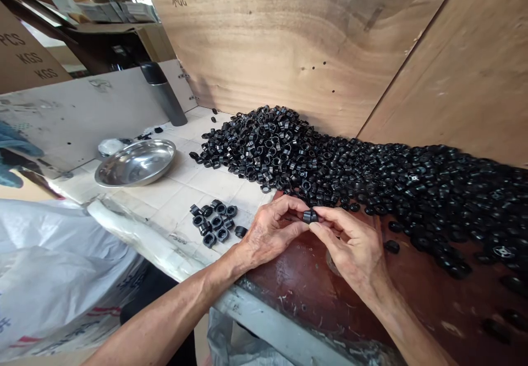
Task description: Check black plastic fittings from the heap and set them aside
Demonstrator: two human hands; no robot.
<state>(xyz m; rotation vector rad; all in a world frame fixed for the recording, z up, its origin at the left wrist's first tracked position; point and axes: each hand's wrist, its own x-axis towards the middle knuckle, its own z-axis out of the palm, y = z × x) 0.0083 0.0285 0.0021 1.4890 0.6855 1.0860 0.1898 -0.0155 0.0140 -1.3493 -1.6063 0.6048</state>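
Note:
My left hand [274, 228] and my right hand [352, 242] meet over the brown board [297, 289]. Between their fingertips is a small black ring-shaped plastic part [310, 216], pinched from both sides. The fingers cover its ends. Left of my left hand, a small group of similar black rings [216, 222] lies on the pale table top. Behind my hands rises a large heap of black rings [264, 146]. To the right it runs into a spread of black round caps [445, 190], a few showing a silver cross-shaped mark.
A shallow steel bowl [136, 162] stands on the table at the left, with a dark grey bottle [164, 93] behind it. A plywood panel [289, 41] walls off the back. White sacks [53, 278] sit below the table's left edge, and cardboard boxes [25, 52] stand beyond.

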